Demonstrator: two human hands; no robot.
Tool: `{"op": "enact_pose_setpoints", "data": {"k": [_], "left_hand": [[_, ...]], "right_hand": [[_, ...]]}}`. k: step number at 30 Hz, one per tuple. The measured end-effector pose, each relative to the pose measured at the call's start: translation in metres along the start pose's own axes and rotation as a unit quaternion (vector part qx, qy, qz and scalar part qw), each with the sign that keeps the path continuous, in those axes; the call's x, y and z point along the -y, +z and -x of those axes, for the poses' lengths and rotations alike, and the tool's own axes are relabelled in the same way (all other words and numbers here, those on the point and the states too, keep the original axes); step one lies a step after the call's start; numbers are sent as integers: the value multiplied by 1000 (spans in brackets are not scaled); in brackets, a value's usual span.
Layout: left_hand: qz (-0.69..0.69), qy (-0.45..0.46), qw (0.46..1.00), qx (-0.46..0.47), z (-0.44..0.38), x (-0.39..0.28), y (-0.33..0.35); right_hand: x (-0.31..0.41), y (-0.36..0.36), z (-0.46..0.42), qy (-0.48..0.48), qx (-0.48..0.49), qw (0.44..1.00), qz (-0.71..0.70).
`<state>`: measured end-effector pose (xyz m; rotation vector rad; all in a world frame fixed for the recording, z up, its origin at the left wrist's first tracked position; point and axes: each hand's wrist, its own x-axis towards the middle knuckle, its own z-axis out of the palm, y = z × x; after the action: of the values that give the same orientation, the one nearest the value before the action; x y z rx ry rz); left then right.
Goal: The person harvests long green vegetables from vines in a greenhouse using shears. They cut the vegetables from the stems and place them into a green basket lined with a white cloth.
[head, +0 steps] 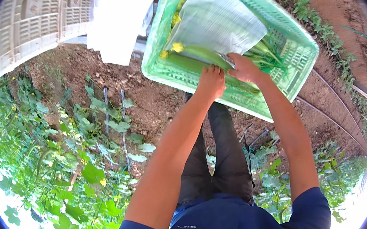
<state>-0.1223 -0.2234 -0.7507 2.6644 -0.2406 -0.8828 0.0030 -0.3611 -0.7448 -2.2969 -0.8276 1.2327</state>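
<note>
A green plastic crate (pixel 298 83) lies tilted in front of me, with long green gourds (pixel 184 63) bearing yellow blossoms (pixel 177 47) inside. A whitish translucent sheet (pixel 216 17) covers part of them. My left hand (pixel 213 80) rests with curled fingers over the gourds near the crate's near side; whether it grips one is hidden. My right hand (pixel 244 68) is close beside it, thumb and fingers around a small metallic tool (pixel 226 59), whose kind I cannot tell. Green stem ends (pixel 265 49) lie just beyond my right hand.
Stacked pale plastic crates (pixel 41 22) stand at the upper left, beside a bright white sheet (pixel 117 19). Leafy climbing vines (pixel 65 156) fill the left side. Dark thin hoses (pixel 332 120) run over brown soil (pixel 155 107) at the right.
</note>
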Motion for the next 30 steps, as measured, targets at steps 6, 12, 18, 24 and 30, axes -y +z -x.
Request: {"op": "enact_pose_setpoints", "data": {"k": [6, 12, 18, 24, 30], "left_hand": [[8, -38, 999, -5, -7, 26, 25], [64, -79, 991, 90, 3, 8, 12], [51, -74, 996, 3, 8, 25, 24], [38, -58, 992, 102, 9, 75, -17], [90, -30, 994, -46, 30, 84, -7]], "right_hand": [[11, 21, -27, -49, -9, 998, 27], [12, 54, -40, -100, -59, 986, 117], [8, 58, -38, -89, -48, 991, 90], [9, 55, -45, -55, -66, 996, 7], [15, 57, -41, -44, -68, 996, -23]]}}
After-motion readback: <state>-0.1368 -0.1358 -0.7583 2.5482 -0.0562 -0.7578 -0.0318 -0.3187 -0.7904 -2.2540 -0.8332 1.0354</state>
